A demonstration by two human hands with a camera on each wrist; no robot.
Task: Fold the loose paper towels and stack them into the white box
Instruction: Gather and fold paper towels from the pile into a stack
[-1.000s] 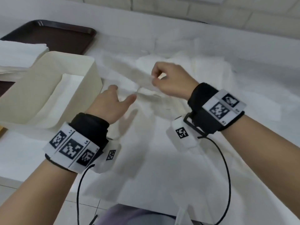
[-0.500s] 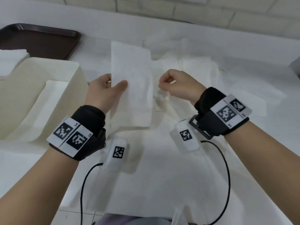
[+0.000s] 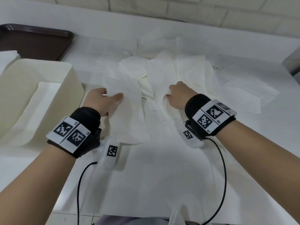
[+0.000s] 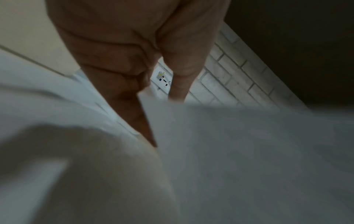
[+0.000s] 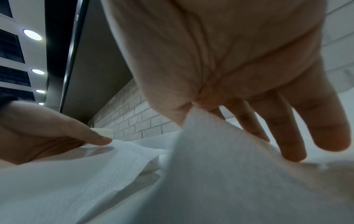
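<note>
My left hand (image 3: 112,94) holds a folded paper towel (image 3: 128,114) just right of the white box (image 3: 71,73), thumb on top and fingers beneath. The towel lies low and slanted over the table. In the left wrist view the left hand (image 4: 157,94) grips the folded towel's (image 4: 249,151) edge. My right hand (image 3: 168,93) is down on the pile of loose paper towels (image 3: 162,73). The right wrist view shows the right hand's (image 5: 193,109) thumb and forefinger pinching up a peak of one loose towel (image 5: 210,151), while the other fingers (image 5: 291,151) touch the pile. Folded towels (image 3: 43,101) lie inside the box.
A dark brown tray (image 3: 37,39) sits behind the box at the far left, with a white paper stack (image 3: 8,57) beside it. More loose towels (image 3: 243,98) spread right of my right hand. A grey object (image 3: 293,62) stands at the right edge. A brick wall runs behind the table.
The left hand has lowered the folded towel from upright to nearly flat. The right hand let go of it, dropped onto the pile and pinched a loose towel.
</note>
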